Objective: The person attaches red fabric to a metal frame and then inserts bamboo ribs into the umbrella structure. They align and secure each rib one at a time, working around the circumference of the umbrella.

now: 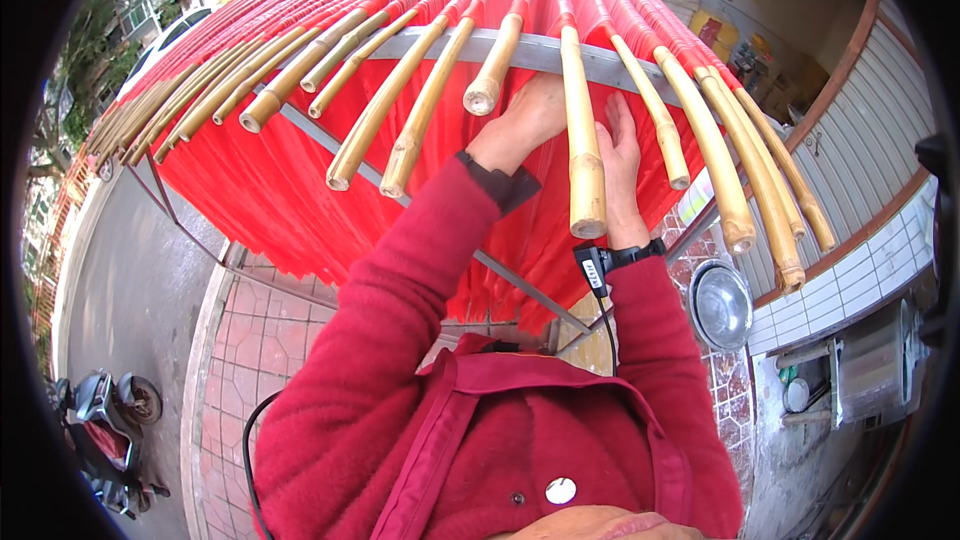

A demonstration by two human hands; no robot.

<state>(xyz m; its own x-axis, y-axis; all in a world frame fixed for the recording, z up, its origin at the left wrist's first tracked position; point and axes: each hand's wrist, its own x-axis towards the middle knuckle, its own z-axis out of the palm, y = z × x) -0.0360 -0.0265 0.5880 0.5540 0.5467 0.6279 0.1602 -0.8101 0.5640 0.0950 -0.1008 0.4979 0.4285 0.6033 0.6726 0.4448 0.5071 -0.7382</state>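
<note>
Reaches with the left hand (528, 118) among red strands (270, 185) hung from bamboo poles (586, 160), cannot tell whether gripping; holds the right hand (622, 165) unclosed, with straight fingers (621, 120), beside the same strands, behind one pole; has a shiny metal basin (722, 305) beyond the right forearm (655, 330)

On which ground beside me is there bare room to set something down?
Bare patches: pink paving between the left sleeve and the curb, and grey road beyond it, ahead of the parked scooter. Crowded: the metal bar, where bamboo poles lie close together.
</note>
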